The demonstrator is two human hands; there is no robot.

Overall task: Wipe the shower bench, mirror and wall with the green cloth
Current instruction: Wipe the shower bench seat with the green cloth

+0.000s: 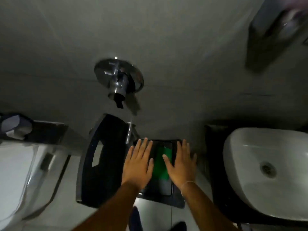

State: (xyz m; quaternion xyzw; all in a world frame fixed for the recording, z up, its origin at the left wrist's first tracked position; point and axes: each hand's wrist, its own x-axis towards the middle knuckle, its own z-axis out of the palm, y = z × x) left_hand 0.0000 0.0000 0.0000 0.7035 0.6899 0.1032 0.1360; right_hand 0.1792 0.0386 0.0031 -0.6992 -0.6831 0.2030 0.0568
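A small black shower bench (177, 201) stands against the grey tiled wall (166, 47), low in the middle of the view. On it lies a dark slab with rounded corners, and a bright green patch (160, 165) shows on the slab; I cannot tell whether this is the green cloth. My left hand (138, 165) and my right hand (180, 164) are flat above the bench on either side of the green patch. Both have fingers spread and hold nothing. No mirror is clearly visible.
A chrome wall valve (118, 80) sticks out above the bench. A black curved seat-like panel (101, 157) leans to the left of it, beside a white toilet (18, 172). A white basin (266, 172) on a black counter sits at the right. A blurred dark fixture (273, 34) hangs at the upper right.
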